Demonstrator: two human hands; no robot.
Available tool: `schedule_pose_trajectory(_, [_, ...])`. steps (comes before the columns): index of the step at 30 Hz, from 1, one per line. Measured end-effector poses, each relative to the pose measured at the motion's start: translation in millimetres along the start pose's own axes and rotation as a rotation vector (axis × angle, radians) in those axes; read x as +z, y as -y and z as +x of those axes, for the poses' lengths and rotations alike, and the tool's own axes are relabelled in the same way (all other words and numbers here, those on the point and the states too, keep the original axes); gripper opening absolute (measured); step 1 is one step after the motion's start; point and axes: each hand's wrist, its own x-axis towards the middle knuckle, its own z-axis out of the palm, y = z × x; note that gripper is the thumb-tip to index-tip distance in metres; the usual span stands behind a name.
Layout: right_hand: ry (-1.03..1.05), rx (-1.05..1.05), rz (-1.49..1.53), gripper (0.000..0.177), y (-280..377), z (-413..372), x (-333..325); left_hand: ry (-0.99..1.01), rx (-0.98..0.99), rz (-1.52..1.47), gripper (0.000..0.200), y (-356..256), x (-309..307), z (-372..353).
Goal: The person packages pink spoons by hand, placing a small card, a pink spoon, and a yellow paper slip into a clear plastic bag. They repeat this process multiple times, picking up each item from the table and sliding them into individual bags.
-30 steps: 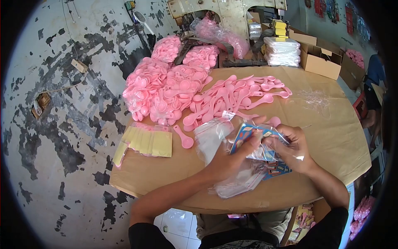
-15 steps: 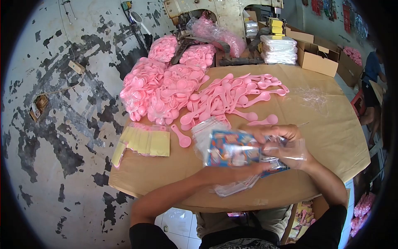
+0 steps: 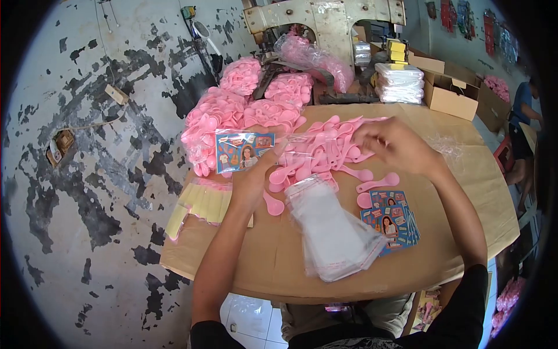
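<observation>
My left hand (image 3: pixel 256 168) grips a blue printed card in a clear plastic bag (image 3: pixel 241 152), raised above the left side of the spoon pile. The bag's clear part stretches right over the loose pink plastic spoons (image 3: pixel 317 154). At the pile's right edge hovers my right hand (image 3: pixel 401 145), fingers loosely bent and apart, slightly blurred, with nothing visible in them. Below the pile lies a fanned stack of clear bags (image 3: pixel 331 232) on the brown-covered table (image 3: pixel 261 262). Its right corner overlaps several blue printed cards (image 3: pixel 392 218).
Bagged pink spoons (image 3: pixel 215 125) are heaped at the back left. Yellow-backed packets (image 3: pixel 203 203) lie at the left edge. A machine (image 3: pixel 325 23), stacked clear packs (image 3: pixel 399 84) and an open cardboard box (image 3: pixel 450 96) stand behind. Another person (image 3: pixel 523 110) sits far right.
My hands have parted and moved up from the table's front. The left carries the bagged card leftward; the right has moved to the spoons. The bag stack and cards are now uncovered.
</observation>
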Motion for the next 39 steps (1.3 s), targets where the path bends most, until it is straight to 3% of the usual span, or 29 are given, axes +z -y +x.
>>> schedule_pose_trajectory(1, [0.131, -0.087, -0.315, 0.022, -19, 1, 9, -0.029, 0.012, 0.001, 0.036, 7, -6, 2])
schedule_pose_trajectory(4, [0.338, 0.064, -0.415, 0.025, -54, -2, 45, -0.013, 0.016, -0.01, 0.038, 23, -3, 0])
schedule_pose_trajectory(8, [0.251, 0.059, -0.436, 0.025, -71, -7, 67, 0.072, 0.02, 0.055, 0.04, 30, 3, -4])
schedule_pose_trajectory(11, [0.27, -0.139, -0.691, 0.022, -75, -3, 54, 0.087, -0.025, 0.011, 0.041, 34, 8, -7])
schedule_pose_trajectory(14, [-0.029, -0.107, -0.363, 0.019, -84, -5, 54, 0.089, -0.024, -0.084, 0.041, 34, 7, -4])
schedule_pose_trajectory(17, [-0.006, 0.273, -0.024, 0.018, -35, -4, 21, 0.062, -0.003, -0.218, 0.04, 34, -2, 0])
schedule_pose_trajectory(20, [-0.06, 0.114, -0.063, 0.018, -32, -12, 10, 0.021, 0.025, -0.303, 0.042, 28, -8, 5])
schedule_pose_trajectory(21, [-0.145, 0.163, 0.198, 0.016, -25, -11, 14, 0.015, 0.029, -0.335, 0.042, 27, -10, 6])
schedule_pose_trajectory(24, [-0.275, 0.221, 0.546, 0.014, -6, -11, 15, 0.021, 0.046, -0.36, 0.044, 25, -14, 6])
schedule_pose_trajectory(28, [-0.262, 0.183, 0.673, 0.013, 12, -11, 21, 0.114, 0.031, -0.445, 0.04, 17, -2, 2])
schedule_pose_trajectory(31, [-0.28, 0.146, 0.683, 0.013, 28, -11, 38, 0.187, -0.007, -0.353, 0.044, 41, -2, -11])
schedule_pose_trajectory(33, [-0.2, 0.262, 0.723, 0.014, 37, -14, 41, 0.26, -0.068, -0.138, 0.046, 44, 7, -19])
schedule_pose_trajectory(34, [-0.189, 0.232, 0.74, 0.014, 39, -15, 43, 0.298, -0.098, -0.03, 0.047, 45, 13, -22])
schedule_pose_trajectory(36, [-0.165, 0.174, 0.775, 0.015, 44, -16, 49, 0.293, -0.172, -0.102, 0.048, 59, 22, -32])
schedule_pose_trajectory(39, [-0.172, -0.011, 0.561, 0.016, 39, -19, 49, 0.349, -0.289, -0.208, 0.05, 62, 30, -44])
